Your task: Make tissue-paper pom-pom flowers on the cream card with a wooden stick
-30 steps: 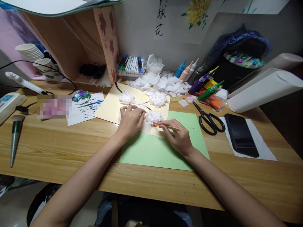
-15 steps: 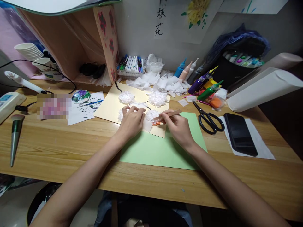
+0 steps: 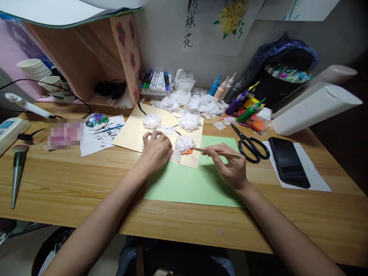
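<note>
My left hand [image 3: 154, 148] rests curled on the cream paper sheet [image 3: 130, 132], pressing down beside a white tissue flower [image 3: 184, 143] with an orange bit under it. My right hand [image 3: 230, 165] holds a thin wooden stick [image 3: 222, 153] whose tip points at that flower's right side. Two more white tissue flowers [image 3: 151, 120] [image 3: 189, 121] lie farther back on the cream sheet. A green paper sheet [image 3: 189, 183] lies under my right hand.
Black scissors [image 3: 249, 144] and a black phone [image 3: 288, 161] lie to the right. Paint bottles [image 3: 244, 105], tissue scraps [image 3: 198, 102] and markers [image 3: 156, 81] line the back. A paint palette [image 3: 97, 120], a brush [image 3: 17, 168] and paper cups [image 3: 37, 69] sit left.
My right hand has drawn back to the right with the stick, leaving only its tip at the flower. My left hand has stayed in place on the cream sheet.
</note>
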{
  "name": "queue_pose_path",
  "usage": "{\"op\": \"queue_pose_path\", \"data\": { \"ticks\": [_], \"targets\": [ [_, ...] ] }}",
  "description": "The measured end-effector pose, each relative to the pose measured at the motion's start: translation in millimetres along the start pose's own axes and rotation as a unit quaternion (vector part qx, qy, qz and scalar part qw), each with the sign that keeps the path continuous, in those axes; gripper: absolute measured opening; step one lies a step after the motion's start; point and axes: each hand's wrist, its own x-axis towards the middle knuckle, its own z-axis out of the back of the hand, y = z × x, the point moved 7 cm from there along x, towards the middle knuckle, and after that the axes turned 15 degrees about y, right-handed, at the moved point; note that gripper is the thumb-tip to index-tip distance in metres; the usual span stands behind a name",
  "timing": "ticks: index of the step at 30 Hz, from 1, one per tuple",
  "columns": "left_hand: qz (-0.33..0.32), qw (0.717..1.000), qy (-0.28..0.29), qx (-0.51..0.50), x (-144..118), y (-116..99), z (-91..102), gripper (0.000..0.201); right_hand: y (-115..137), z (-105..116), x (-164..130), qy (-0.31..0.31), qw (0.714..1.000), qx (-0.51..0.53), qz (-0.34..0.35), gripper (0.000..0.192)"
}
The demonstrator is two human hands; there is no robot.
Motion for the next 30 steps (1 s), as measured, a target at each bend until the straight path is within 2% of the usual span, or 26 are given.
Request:
{"op": "queue_pose_path", "data": {
  "ticks": [4,8,16,20,24,26,30],
  "targets": [
    [0.005,1.0,0.016,-0.008,-1.2,0.5,0.9,0.015,-12.2,16.2,-1.9,-0.05,0.998,0.007,-0.037,0.018],
    [-0.016,0.998,0.045,-0.047,-4.9,-5.2,6.0,0.012,-19.3,27.2,-4.2,-0.08,0.995,0.007,-0.053,0.019],
    [-0.056,0.992,0.068,-0.086,-4.7,-15.9,2.3,0.011,-9.9,25.4,-2.6,-0.053,0.998,-0.014,-0.025,0.017],
    [-0.115,0.984,0.057,-0.125,-7.8,-34.4,10.8,0.013,-2.8,23.5,-2.8,-0.042,0.999,-0.015,0.009,0.016],
    [-0.177,0.971,0.039,-0.155,-8.9,-55.4,18.4,0.009,2.6,29.5,-7.7,-0.075,0.996,-0.018,0.034,0.015],
    [-0.171,0.974,0.022,-0.144,-3.7,-58.5,17.3,0.009,4.3,33.2,-10.4,-0.095,0.994,-0.013,0.044,0.015],
    [-0.116,0.989,-0.014,-0.09,15.1,-53.8,10.5,0.01,6.6,37.7,-12.0,-0.115,0.992,-0.017,0.055,0.017]
  ]
}}
